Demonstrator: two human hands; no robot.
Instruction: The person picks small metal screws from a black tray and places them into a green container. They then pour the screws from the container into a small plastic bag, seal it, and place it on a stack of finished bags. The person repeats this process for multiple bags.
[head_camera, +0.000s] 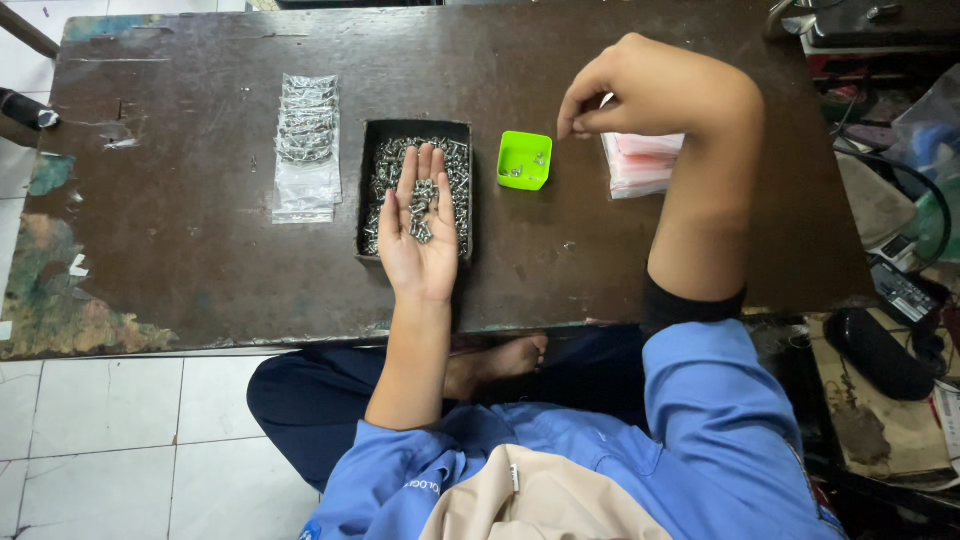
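Seen from above, the left hand (420, 235) lies open and palm up over a black rectangular tray (366, 190), fingers spread flat, with a small heap of metal screws (422, 205) resting in the palm. More of the same screws fill the tray beneath it. The right hand (615, 95) is raised to the right, thumb and fingertips pinched together, apparently on something tiny that is too small to make out.

The screws look small, hard and shiny; judged from that, each is light but slippery and prone to roll, best taken singly between thumb and forefinger along the shank, or carried loose in a cupped palm.

Just right of the tray sits a small bright green dish (524, 160) holding a few screws. Beyond it, under the right hand, lies a stack of clear plastic bags (640, 165) with pinkish edges. Left of the tray, filled clear bags (307, 140) of screws lie in an overlapping column. Everything rests on a worn dark brown table (200, 270).
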